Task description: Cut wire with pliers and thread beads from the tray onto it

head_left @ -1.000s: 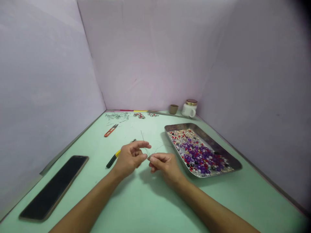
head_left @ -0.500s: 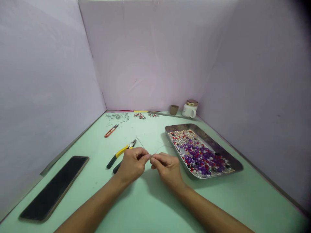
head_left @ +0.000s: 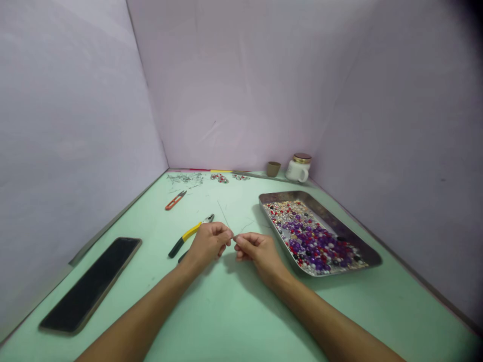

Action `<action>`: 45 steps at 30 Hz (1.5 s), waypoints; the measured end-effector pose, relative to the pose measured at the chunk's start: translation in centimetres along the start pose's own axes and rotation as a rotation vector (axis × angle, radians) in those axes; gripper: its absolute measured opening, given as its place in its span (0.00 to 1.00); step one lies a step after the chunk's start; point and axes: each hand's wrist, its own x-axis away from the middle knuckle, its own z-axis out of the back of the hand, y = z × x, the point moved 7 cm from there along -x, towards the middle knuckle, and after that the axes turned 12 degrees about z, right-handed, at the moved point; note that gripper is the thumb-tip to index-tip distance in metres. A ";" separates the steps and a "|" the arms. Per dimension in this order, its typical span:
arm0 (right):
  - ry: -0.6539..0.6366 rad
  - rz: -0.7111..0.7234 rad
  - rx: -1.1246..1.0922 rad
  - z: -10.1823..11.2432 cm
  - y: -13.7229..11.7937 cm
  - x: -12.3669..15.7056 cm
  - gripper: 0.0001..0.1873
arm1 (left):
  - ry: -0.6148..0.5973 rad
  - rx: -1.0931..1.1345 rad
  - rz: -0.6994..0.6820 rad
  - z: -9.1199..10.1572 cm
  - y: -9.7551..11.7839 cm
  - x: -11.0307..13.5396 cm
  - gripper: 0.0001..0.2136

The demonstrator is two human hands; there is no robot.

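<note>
Thumb and fingers of my left hand (head_left: 212, 242) pinch a thin wire (head_left: 223, 213), whose long free end points up and away over the table. Just beside it, my right hand (head_left: 258, 250) is pinched too, its fingertips at the wire's near end, almost touching the left ones. What lies exactly between the fingertips is too small to make out. Combination pliers (head_left: 186, 235) with yellow and black handles lie behind my left hand, which partly hides them. To the right of my right hand stands a metal tray (head_left: 328, 219) of purple, red, white and black beads (head_left: 307, 241).
Red thread snips (head_left: 175, 200) lie farther back on the green table (head_left: 226, 322), near a heap of wire pieces (head_left: 184, 179) and beaded pieces (head_left: 219, 178). A brown cup (head_left: 273, 169) and a white lidded mug (head_left: 299, 168) stand at the back wall. A phone (head_left: 90, 285) lies at left.
The whole view has shifted slightly. The wire's free end stands a bit steeper above my left hand, and the fingers of both hands have turned a little. Both hands keep pinching close together.
</note>
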 end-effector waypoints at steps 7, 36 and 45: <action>-0.006 -0.014 0.044 -0.2 0.1 0.1 0.14 | 0.124 -0.124 -0.059 0.4 0.2 -0.1 0.07; -0.130 0.102 0.287 -0.9 -0.5 0.1 0.15 | 0.066 0.051 0.033 0.4 -0.9 -0.4 0.07; -0.191 0.395 0.595 -0.8 -2.8 0.8 0.13 | 0.020 0.146 0.131 -0.3 -1.8 -0.4 0.07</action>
